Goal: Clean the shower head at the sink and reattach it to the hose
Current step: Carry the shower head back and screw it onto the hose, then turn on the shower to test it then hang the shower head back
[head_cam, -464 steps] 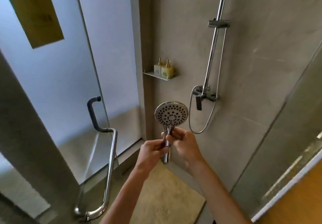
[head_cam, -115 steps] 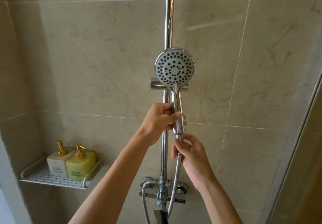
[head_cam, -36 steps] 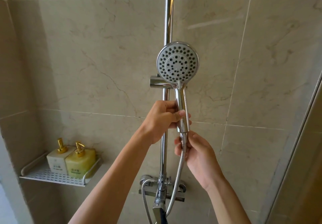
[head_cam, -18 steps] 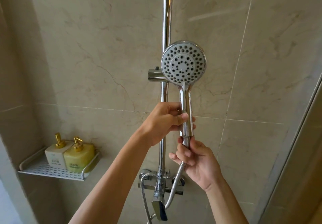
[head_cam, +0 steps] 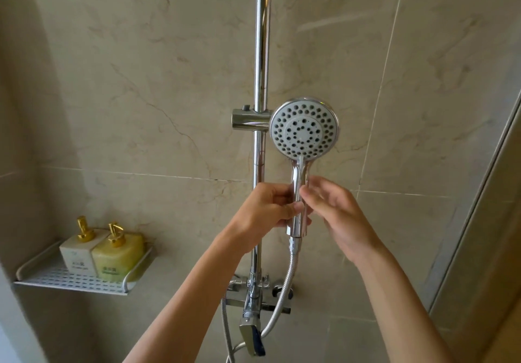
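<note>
Shower head [head_cam: 304,128] held upright by handle in left hand [head_cam: 269,207], beside rail bracket [head_cam: 248,118]. Right hand [head_cam: 337,216] now released from hose [head_cam: 284,286] nut, fingers loose, brushing handle. Hose seen joined; reattachment judged done, bracket placement left.

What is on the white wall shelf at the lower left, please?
On the white shelf stand two square pump bottles with gold pumps, side by side: a pale one and a yellow one. Anything behind them is hidden.
</note>
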### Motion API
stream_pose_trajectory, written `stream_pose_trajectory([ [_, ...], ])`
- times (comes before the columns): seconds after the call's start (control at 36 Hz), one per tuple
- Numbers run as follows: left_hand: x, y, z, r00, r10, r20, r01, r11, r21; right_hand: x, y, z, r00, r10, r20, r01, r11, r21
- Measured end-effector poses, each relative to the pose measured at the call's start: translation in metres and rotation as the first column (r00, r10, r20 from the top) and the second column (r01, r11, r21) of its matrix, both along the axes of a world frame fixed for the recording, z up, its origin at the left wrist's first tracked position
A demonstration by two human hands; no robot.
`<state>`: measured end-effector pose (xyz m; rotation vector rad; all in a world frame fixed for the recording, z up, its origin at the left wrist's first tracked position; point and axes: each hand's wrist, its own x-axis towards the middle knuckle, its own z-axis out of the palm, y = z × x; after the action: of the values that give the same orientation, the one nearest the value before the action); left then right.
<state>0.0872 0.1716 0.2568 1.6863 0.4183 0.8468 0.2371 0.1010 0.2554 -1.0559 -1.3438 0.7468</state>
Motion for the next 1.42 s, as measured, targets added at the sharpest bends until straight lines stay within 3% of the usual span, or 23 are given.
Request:
stream_pose_trajectory([
  [0.08,0.003,-0.003,-0.005,0.998,-0.053,0.024,0.054,0.997,-0.048,-0.001,-0.001,0.005,0.988,0.094,-0.12,-0.098,0.995,-0.032],
  [0.25,0.004,-0.011,-0.026,0.99,-0.108,0.085,0.12,0.98,-0.157,0.0,-0.006,-0.01,0.981,0.058,-0.183,-0.059,0.998,-0.001],
  [0.47,0.01,-0.037,-0.089,0.983,0.171,-0.066,-0.175,0.981,-0.077,-0.006,-0.014,-0.049,0.952,-0.232,-0.202,0.244,0.969,0.039],
  [0.58,0.02,-0.058,-0.117,0.939,0.327,-0.104,-0.317,0.943,0.105,-0.015,-0.016,-0.074,0.905,-0.415,-0.096,0.414,0.91,-0.026],
  [0.67,0.025,-0.069,-0.135,0.941,0.32,-0.107,-0.308,0.945,0.112,-0.018,-0.018,-0.091,0.876,-0.479,-0.066,0.469,0.875,-0.119],
  [0.86,0.015,-0.083,-0.17,0.991,0.067,-0.118,-0.083,0.987,-0.135,-0.013,-0.043,-0.121,0.936,-0.216,-0.277,0.156,0.963,-0.22],
  [1.0,0.001,-0.094,-0.198,0.98,-0.071,-0.188,0.02,0.966,-0.258,-0.015,-0.066,-0.15,0.864,-0.17,-0.474,0.017,0.951,-0.309],
  [1.08,-0.012,-0.093,-0.22,0.932,-0.115,-0.345,0.044,0.977,-0.209,-0.021,-0.08,-0.173,0.817,-0.248,-0.521,0.048,0.929,-0.367],
  [1.17,-0.036,-0.087,-0.247,0.893,0.017,-0.449,-0.133,0.964,-0.229,-0.029,-0.09,-0.197,0.738,-0.335,-0.586,0.082,0.906,-0.416],
  [1.28,-0.071,-0.068,-0.273,0.807,0.285,-0.518,-0.446,0.868,-0.217,-0.037,-0.096,-0.227,0.671,-0.386,-0.633,0.086,0.889,-0.45],
  [1.42,-0.076,-0.033,-0.286,0.776,0.32,-0.543,-0.529,0.799,-0.285,-0.046,-0.1,-0.256,0.689,-0.429,-0.584,0.103,0.856,-0.507],
])
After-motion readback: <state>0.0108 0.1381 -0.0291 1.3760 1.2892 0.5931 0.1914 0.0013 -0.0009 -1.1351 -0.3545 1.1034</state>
